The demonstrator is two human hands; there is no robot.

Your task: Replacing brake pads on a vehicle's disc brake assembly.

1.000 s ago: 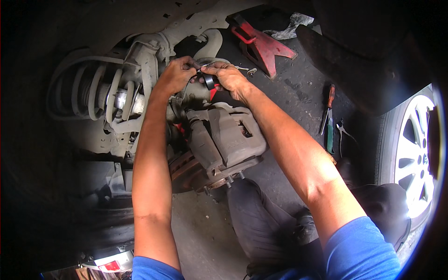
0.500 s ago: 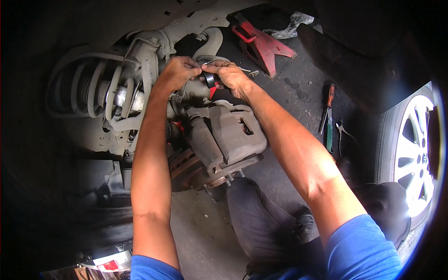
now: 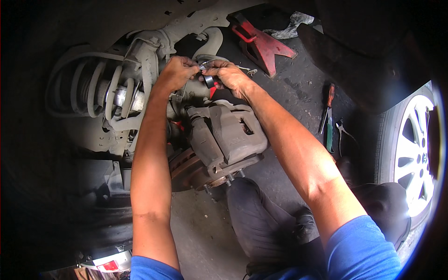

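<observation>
Both hands meet above the brake caliper [image 3: 228, 133], beside the suspension arm. My left hand [image 3: 177, 73] is closed, thumb and fingertips pinched on something small that I cannot make out. Close against it, my right hand [image 3: 229, 78] has its fingers curled round a black roll [image 3: 209, 82] that looks like electrical tape. Between the fingertips shows a small pale, shiny bit [image 3: 202, 67]; its kind is unclear. Just below the right fingers is a bright red piece [image 3: 213, 91], partly hidden. Under the caliper sits the rusty brake disc [image 3: 183, 164] with wheel studs [image 3: 230, 177].
A coil spring [image 3: 96, 88] stands left of my left forearm. Beyond my right hand is a red jack stand [image 3: 270, 49] on the dark floor. An orange-handled screwdriver [image 3: 331, 95], a green-handled tool [image 3: 329, 136] and pliers [image 3: 343, 130] lie right, near a removed wheel [image 3: 416, 156].
My fingertips have parted slightly, and the pale bit between them shows more. The black roll has turned a little in my right hand. My forearms have hardly moved.
</observation>
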